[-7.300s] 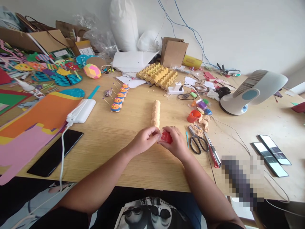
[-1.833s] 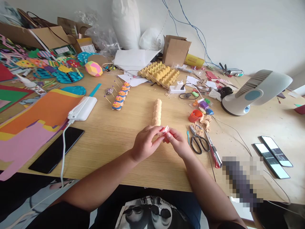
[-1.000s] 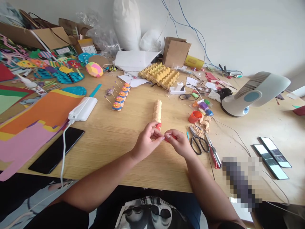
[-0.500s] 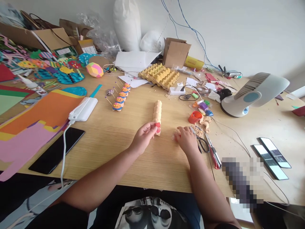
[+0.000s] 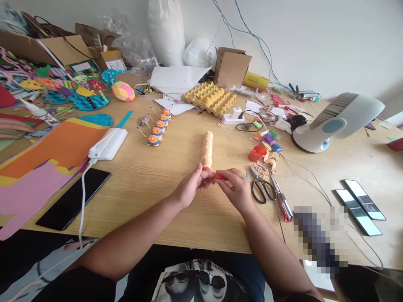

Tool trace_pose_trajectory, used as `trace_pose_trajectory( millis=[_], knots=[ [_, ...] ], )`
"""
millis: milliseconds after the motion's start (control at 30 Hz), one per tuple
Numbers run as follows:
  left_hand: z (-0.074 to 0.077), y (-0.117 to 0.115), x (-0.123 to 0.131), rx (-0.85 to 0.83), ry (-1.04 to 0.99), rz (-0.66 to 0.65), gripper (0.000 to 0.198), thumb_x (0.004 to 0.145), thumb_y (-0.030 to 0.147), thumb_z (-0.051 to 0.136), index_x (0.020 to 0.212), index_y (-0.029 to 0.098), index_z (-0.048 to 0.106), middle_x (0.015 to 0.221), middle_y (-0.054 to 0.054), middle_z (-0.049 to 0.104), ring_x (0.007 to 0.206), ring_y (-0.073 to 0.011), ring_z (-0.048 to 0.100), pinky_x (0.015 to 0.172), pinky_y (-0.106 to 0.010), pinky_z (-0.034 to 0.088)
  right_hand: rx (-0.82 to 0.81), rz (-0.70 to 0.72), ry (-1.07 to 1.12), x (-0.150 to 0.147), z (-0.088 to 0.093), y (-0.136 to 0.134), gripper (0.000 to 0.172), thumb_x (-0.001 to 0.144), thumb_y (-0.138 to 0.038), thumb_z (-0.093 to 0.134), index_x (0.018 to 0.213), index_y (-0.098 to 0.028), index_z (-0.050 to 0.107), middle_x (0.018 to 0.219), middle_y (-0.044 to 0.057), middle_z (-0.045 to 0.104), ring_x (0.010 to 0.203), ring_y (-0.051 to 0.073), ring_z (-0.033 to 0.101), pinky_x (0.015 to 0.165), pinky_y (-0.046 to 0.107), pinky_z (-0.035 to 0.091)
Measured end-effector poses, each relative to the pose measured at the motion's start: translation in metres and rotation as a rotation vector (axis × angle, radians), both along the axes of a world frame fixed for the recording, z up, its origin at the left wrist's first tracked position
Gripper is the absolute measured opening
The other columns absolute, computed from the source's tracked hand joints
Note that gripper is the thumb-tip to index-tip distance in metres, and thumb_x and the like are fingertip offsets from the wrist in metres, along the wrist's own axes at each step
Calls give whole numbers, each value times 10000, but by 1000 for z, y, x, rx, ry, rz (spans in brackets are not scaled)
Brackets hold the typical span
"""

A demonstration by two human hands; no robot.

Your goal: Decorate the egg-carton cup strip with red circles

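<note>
My left hand (image 5: pixel 189 186) is in front of a pale egg-carton strip (image 5: pixel 207 147), its fingers curled and its fingertips meeting those of my right hand. Between the fingertips of both hands is a small piece of red modelling clay (image 5: pixel 219 176). My right hand (image 5: pixel 237 186) pinches that clay between thumb and fingers. Red colour (image 5: pixel 206 169) shows at the strip's near end, beside my left thumb; the rest of that end is hidden by my hand. Scissors (image 5: pixel 262 186) lie just right of my right hand, with a red-handled utility knife (image 5: pixel 282 201) beyond them.
A decorated egg-carton caterpillar (image 5: pixel 159 126) stands left of the strip. Clay packets (image 5: pixel 268 139), a red cup (image 5: pixel 257 153) and a white fan (image 5: pixel 336 121) are at right. A power bank (image 5: pixel 108 144), phone (image 5: pixel 74 199) and coloured sheets lie left. Another person's hand (image 5: pixel 14 127) enters there.
My right hand has lifted from the tabletop and moved left to meet my left hand, with red clay at its fingertips. Another person's hand has appeared at the left edge.
</note>
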State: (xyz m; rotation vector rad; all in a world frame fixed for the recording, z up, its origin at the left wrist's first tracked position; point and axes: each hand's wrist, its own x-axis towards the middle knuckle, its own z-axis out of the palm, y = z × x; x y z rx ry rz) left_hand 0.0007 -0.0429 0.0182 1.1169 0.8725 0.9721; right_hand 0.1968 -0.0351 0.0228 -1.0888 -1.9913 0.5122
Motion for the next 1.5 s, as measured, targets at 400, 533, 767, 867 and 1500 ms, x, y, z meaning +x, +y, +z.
trace_pose_trajectory(
  millis=[400,533,767,867,1500],
  knots=[
    [6,16,-21,196,245,382,450,901,514,677,1228,208,720,1051,-86,703,870,-171,627,693,-279,494,-261,-164,383,-1,-3,-2,273,971,-509,627,1038,-251,686,934,81,767,819,222,708,764,382,573],
    [-7,19,-24,626,689,305,499,819,308,786,1289,243,635,1218,-96,676,1115,-252,637,918,-383,541,-444,-148,563,-5,-8,6,339,861,-520,748,1033,-233,698,896,56,748,790,188,680,760,354,571],
    [-31,25,-20,833,904,175,550,833,127,723,1346,230,555,1274,-115,669,1214,-304,624,1038,-487,519,-572,-126,646,-6,-10,10,375,772,-478,834,1030,-228,727,922,45,737,837,181,663,781,338,560],
    [-34,29,-21,822,933,159,474,862,137,697,1314,231,589,1246,-111,669,1192,-296,640,1004,-465,541,-589,-116,646,-7,-9,9,367,773,-495,829,990,-214,734,868,38,733,770,169,640,758,338,553],
    [1,5,-11,858,688,205,337,868,303,800,1178,234,690,1093,-58,745,1027,-219,702,907,-358,563,-566,-73,530,-10,-10,6,504,843,-677,704,689,-198,682,559,5,626,514,123,511,524,267,425]
  ],
)
